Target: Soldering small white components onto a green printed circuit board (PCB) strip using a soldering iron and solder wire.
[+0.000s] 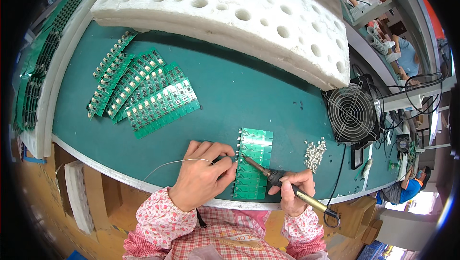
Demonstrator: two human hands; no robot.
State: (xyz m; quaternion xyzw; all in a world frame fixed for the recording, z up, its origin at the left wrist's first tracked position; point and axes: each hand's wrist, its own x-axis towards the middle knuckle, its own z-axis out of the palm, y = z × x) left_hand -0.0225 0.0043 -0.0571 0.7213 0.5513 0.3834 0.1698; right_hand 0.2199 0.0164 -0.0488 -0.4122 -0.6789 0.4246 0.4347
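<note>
A green circuit board panel (258,141) lies on the table close in front of me, with a row of small parts along its left edge. My right hand (296,192) grips a soldering iron (278,177), whose tip points left and meets the upper left part of the panel. At the panel's left edge, my left hand (203,176) is closed with thumb and fingers pinching a thin solder wire (165,163). The wire trails off to the left in a loose curve. Its working end is hidden by the fingers.
Several populated circuit boards (163,99) overlap at the left. A white foam block (230,15) with round holes spans the back. Small white connectors (314,154) lie heaped right of the panel, near a black fan (352,111). More boards (36,82) stand in foam at far left.
</note>
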